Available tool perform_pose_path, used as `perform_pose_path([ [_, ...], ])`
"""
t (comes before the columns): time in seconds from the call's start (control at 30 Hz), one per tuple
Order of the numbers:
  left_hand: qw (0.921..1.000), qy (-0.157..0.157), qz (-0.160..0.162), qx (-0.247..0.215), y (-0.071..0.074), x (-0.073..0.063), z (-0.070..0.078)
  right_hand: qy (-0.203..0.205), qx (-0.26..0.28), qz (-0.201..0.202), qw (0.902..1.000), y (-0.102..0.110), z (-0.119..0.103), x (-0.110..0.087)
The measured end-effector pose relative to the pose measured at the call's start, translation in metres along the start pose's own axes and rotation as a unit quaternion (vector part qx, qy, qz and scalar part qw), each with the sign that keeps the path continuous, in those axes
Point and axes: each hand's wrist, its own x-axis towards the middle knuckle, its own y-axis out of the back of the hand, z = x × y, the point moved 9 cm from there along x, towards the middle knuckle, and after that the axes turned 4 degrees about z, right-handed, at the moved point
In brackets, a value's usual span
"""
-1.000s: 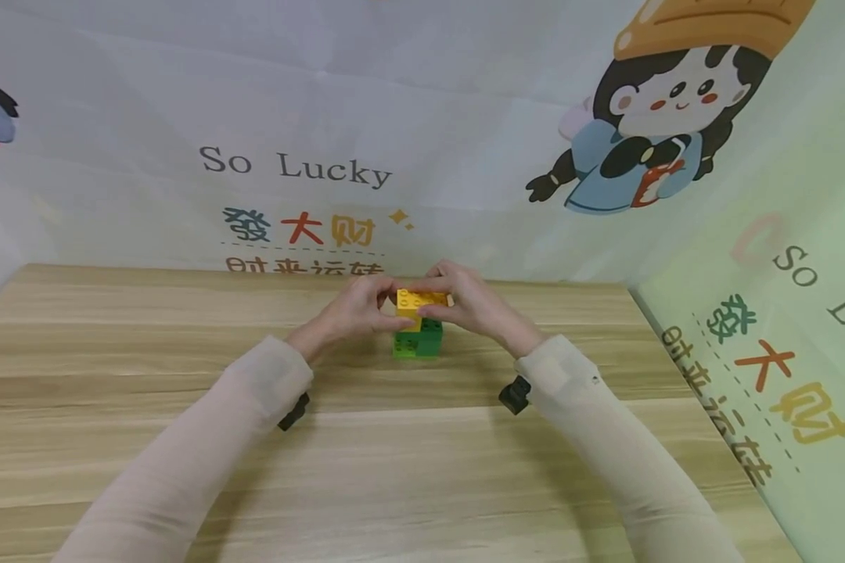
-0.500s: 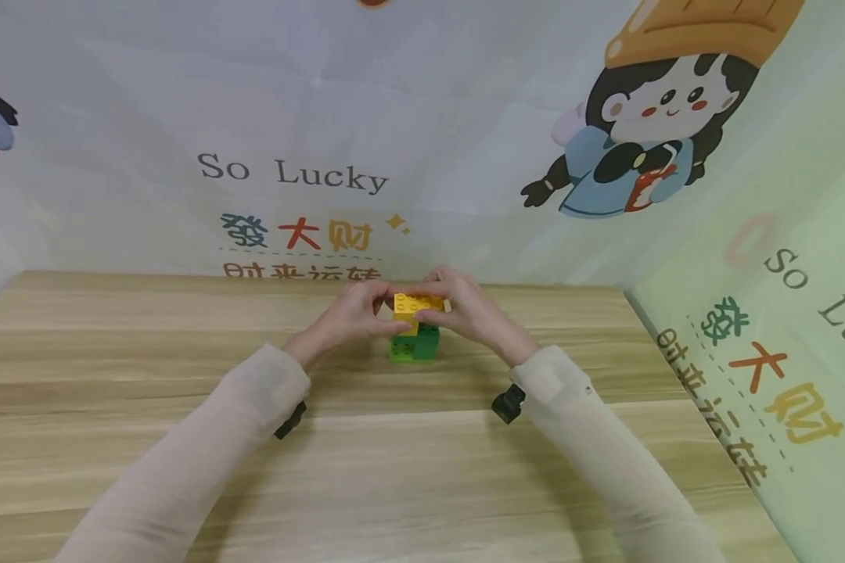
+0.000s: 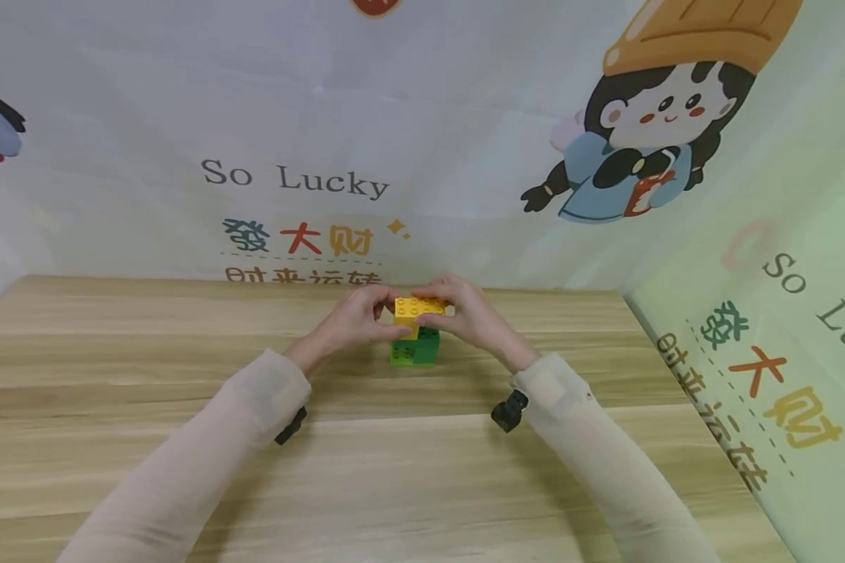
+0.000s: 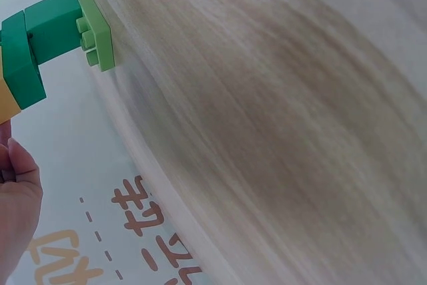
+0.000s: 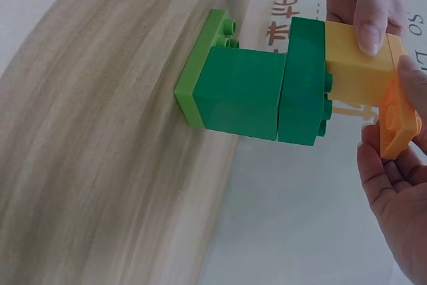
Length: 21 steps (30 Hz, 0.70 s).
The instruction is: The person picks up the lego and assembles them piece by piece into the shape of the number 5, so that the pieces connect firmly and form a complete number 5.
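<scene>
A small tower of toy building blocks stands on the wooden table. At its foot is a light green plate [image 5: 192, 95] with studs showing along one side. Above it come a dark green block [image 5: 241, 90] and a flatter dark green brick [image 5: 302, 81]. A yellow block [image 5: 355, 75] sits higher up, and a thin yellow-orange brick [image 5: 398, 123] lies across the top, overhanging to the right. My left hand [image 3: 355, 317] pinches the yellow block, thumb on its near face. With thumb and fingers, my right hand [image 3: 473, 314] holds the overhanging end of the top brick.
The wooden table [image 3: 394, 477] stretches toward me. Behind it hangs a printed white backdrop [image 3: 465, 141], close beyond the tower, and another printed sheet [image 3: 782, 336] borders the right side. Black wrist cameras sit under both sleeves.
The head view has tilted up slightly, so the scene sits lower. Both hands stay at the yellow pieces; the right fingers have drawn back a little, baring more studs on top.
</scene>
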Motion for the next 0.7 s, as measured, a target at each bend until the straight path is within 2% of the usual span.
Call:
perform_pose_path([
  [0.2, 1.0, -0.003, 0.006, 0.0, 0.0, -0.001, -0.001, -0.014, 0.023, 0.011, 0.9996, 0.001, 0.007, -0.005],
  [0.47, 0.9998, 0.016, 0.012, -0.005, -0.001, -0.003, -0.005, -0.059, 0.071, 0.038, 0.9951, 0.009, 0.02, -0.019],
  [0.7, 0.9997, 0.012, 0.018, -0.012, -0.002, -0.005, -0.005, -0.08, 0.07, 0.058, 0.9927, 0.015, 0.032, -0.029],
])
